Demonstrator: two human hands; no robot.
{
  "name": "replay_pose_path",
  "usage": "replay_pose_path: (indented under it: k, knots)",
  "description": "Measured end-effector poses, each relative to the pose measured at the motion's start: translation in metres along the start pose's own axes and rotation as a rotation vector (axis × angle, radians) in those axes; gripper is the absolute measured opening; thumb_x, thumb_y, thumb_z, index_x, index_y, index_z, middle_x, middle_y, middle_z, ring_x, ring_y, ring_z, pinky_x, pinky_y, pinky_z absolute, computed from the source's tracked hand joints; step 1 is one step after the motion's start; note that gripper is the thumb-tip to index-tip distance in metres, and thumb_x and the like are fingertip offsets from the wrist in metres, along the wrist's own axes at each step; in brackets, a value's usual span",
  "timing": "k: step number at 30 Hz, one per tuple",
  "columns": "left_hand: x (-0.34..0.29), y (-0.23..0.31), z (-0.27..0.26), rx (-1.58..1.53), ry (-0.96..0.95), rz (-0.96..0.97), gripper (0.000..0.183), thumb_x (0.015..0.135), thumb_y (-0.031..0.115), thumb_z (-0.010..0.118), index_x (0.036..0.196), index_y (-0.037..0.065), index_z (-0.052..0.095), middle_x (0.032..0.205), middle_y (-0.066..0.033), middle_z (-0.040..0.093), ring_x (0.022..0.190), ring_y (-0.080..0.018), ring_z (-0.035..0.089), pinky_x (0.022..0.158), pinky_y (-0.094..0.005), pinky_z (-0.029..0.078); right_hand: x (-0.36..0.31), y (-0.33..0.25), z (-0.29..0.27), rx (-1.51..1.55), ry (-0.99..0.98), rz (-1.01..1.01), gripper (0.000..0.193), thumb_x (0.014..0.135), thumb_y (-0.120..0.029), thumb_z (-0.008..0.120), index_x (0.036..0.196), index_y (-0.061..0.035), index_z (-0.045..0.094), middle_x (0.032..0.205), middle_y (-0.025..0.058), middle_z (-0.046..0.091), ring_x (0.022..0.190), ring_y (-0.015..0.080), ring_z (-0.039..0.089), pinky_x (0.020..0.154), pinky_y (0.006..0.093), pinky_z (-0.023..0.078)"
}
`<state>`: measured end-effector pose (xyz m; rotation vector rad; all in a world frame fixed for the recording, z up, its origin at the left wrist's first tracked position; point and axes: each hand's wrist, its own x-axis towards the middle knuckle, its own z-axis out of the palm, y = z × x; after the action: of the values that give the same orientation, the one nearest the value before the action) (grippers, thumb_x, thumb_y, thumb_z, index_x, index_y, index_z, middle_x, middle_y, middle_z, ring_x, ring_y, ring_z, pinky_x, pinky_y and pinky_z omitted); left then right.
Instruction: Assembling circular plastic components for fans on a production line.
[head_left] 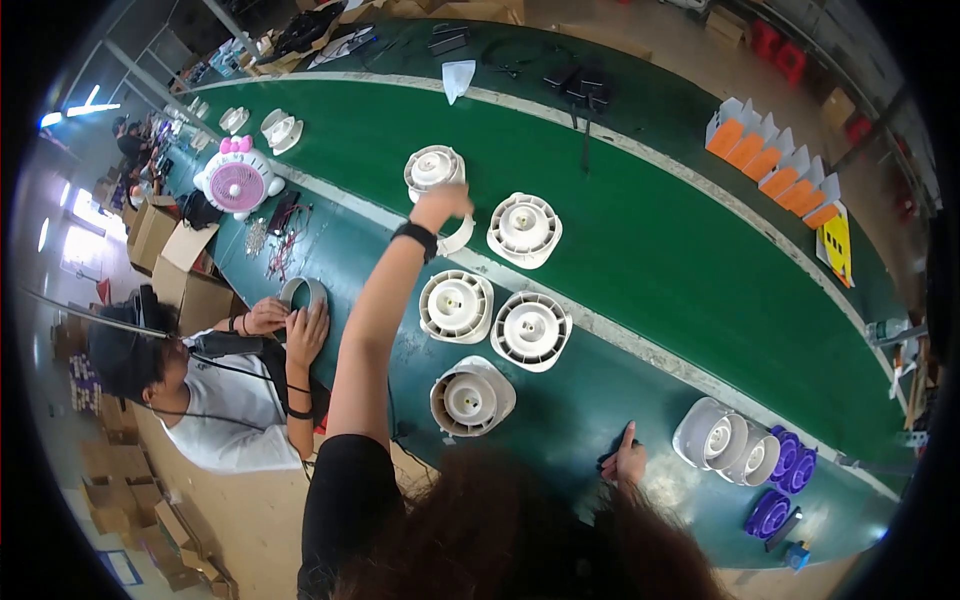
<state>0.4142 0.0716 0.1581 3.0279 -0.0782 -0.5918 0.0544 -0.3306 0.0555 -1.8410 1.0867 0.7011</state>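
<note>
— Where's the left hand [443, 203]?
— Stretched out, clasped on a white round plastic fan housing [434, 168] on the green surface [650, 240].
— The right hand [628, 464]?
— Resting on the surface, fingers curled, thumb up, holding nothing.

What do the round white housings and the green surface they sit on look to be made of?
The white housings look like moulded plastic, smooth with a slight sheen and ribbed vents. The green belt looks like rubbery or vinyl sheeting, matte with soft reflections. The left hand reaches one housing; the right hand rests at the table edge.

White round fan housing [433, 168] upright on the green belt, held at its side
</note>
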Motion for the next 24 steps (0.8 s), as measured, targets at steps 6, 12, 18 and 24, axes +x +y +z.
replay_pose_path:
  k: [6, 12, 18, 24]
  knots:
    - [-0.009, -0.014, 0.075, 0.049, -0.068, -0.053, 0.027, 0.067, 0.016, 0.060, 0.093, 0.006, 0.060, 0.099, -0.0148, 0.060, 0.091, -0.0282, 0.059, 0.076, -0.0425, 0.047, -0.003, -0.003, 0.000, 0.023, 0.029, 0.040, 0.087, 0.079, -0.069, 0.024, 0.043, 0.0060, 0.050, 0.041, 0.0151, 0.051, 0.032, 0.0239, 0.050, 0.032, 0.0316, 0.043]
    - [-0.029, 0.037, 0.057, -0.023, 0.216, 0.088, 0.025, 0.067, 0.006, 0.056, 0.093, 0.006, 0.057, 0.096, -0.0136, 0.059, 0.086, -0.0305, 0.059, 0.071, -0.0400, 0.049, -0.001, 0.000, -0.001, 0.016, 0.050, 0.033, 0.084, 0.081, -0.065, 0.026, 0.042, 0.0046, 0.050, 0.039, 0.0127, 0.049, 0.031, 0.0222, 0.049, 0.032, 0.0311, 0.041]
    - [-0.035, 0.094, 0.068, -0.085, 0.370, 0.390, 0.033, 0.069, 0.001, 0.053, 0.102, 0.006, 0.052, 0.098, -0.0133, 0.057, 0.089, -0.0293, 0.058, 0.072, -0.0414, 0.046, -0.004, -0.001, -0.003, -0.011, 0.027, -0.003, 0.083, 0.082, -0.064, 0.025, 0.040, 0.0033, 0.051, 0.039, 0.0120, 0.050, 0.032, 0.0217, 0.050, 0.035, 0.0305, 0.043]
    - [-0.034, 0.118, 0.087, 0.012, 0.423, 0.530, 0.038, 0.070, 0.004, 0.052, 0.108, 0.009, 0.050, 0.099, -0.0104, 0.059, 0.092, -0.0238, 0.055, 0.080, -0.0380, 0.036, 0.002, 0.005, -0.001, -0.027, 0.018, -0.005, 0.086, 0.080, -0.068, 0.023, 0.042, 0.0040, 0.051, 0.040, 0.0134, 0.051, 0.032, 0.0217, 0.051, 0.035, 0.0291, 0.043]
